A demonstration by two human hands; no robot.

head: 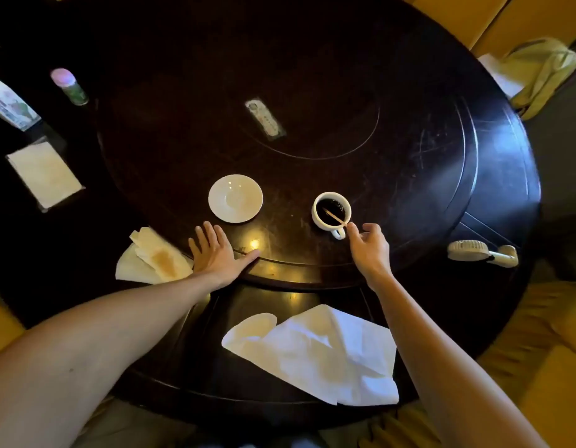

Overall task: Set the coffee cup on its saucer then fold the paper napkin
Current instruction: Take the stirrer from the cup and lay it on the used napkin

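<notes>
You are looking down on a big, dark, round wooden table (409,140) with a raised round turntable (312,76) in its middle. Nearest you, on the table's outer ring, lies the paper napkin (319,354), white, crumpled and spread open, not folded. To your left a second napkin (154,260), stained brown, sits bunched at the turntable's edge, just beside your left hand. Further left a flat stack of white napkins (44,174) rests in a dark holder.

The white saucer (235,198) lies bare on the turntable, just beyond your left hand. The coffee cup (331,211) stands on the wood to its right, apart from the saucer, full of dark coffee with a thin wooden stirrer (335,216) leaning across it and its handle turned towards you.

Your left hand (215,253) lies flat and open, palm down, fingers spread on the turntable's rim, holding nothing. Your right hand (370,247) is loosely curled, thumb and forefinger near the cup's handle and the stirrer's end; you cannot tell whether they have gripped either.

A small handheld fan (480,252) lies at the right edge.
</notes>
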